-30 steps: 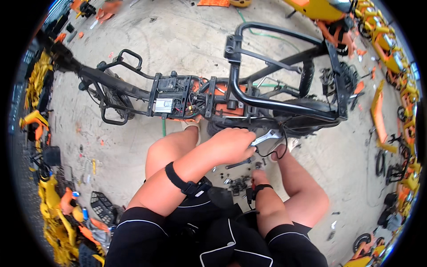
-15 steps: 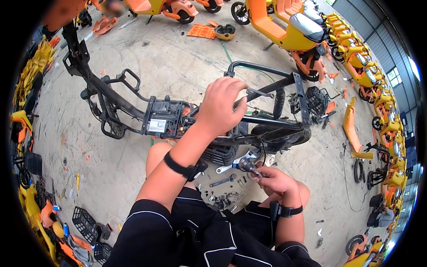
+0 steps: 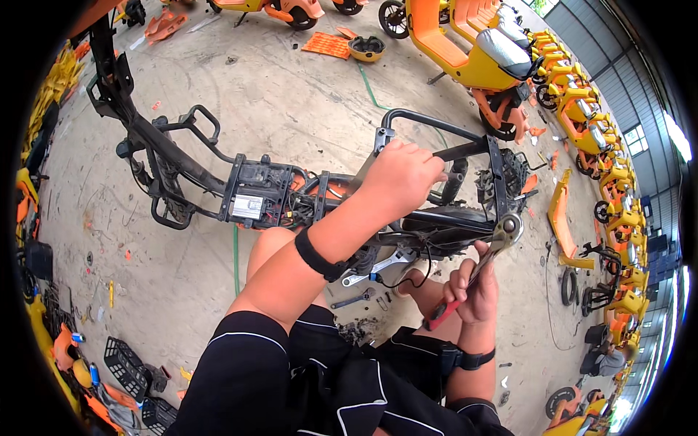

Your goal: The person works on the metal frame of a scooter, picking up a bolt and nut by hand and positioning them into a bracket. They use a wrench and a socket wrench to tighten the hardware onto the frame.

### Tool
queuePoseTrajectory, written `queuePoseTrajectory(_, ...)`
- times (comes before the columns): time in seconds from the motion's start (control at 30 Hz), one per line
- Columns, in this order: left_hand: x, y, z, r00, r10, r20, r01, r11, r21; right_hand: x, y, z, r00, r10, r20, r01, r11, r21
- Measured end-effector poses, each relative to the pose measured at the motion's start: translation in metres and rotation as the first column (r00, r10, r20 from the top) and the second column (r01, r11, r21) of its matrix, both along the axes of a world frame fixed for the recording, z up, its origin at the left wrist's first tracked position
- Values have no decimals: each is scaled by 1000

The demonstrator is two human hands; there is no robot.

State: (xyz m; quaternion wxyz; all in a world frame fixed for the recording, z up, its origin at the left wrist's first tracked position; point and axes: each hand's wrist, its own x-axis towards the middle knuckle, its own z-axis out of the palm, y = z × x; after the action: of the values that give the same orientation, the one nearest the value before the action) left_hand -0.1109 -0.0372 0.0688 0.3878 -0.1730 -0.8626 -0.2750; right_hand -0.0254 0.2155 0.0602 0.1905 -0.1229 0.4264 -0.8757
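Mate: Right hand?

Me: My right hand (image 3: 474, 289) is wrapped around the ratchet (image 3: 502, 240), raised on my side of the frame (image 3: 185, 167). Head up, red handle slanting down. Gripped mid-length, probably for balance. The head overlaps the frame's right end from here; contact, can't tell.

Mate: And the left?

Me: Left hand (image 3: 402, 178) is above the frame, right of its middle, back of the hand up, fingers curled narrow. Whether it holds anything or touches the frame — can't tell, the palm is hidden.

Mate: What's on the floor?

Me: Near side of the frame: the big wrench (image 3: 358, 279), then the spanner (image 3: 354, 298), then a scatter of small parts (image 3: 356, 332) nearest me. Likely laid there to be within reach.

Mate: The cable (image 3: 430, 270)?

Me: Loops out on the frame's near side, by the big wrench. Silver box (image 3: 248, 206) sits inside the frame, left of its middle — perhaps tucked between the rails for protection.
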Motion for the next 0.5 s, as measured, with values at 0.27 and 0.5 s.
queuePoseTrajectory(0.27, -10, -5, 0, 998, -1, -66, 5, 998, 59, -20, 5, 84, 996, -15, -83, 73, 640, 765)
queuePoseTrajectory(0.5, -9, -13, -2, 994, -14, -107, 23, 996, 84, -59, -23, 122, 968, 67, -243, 211, 316, 925)
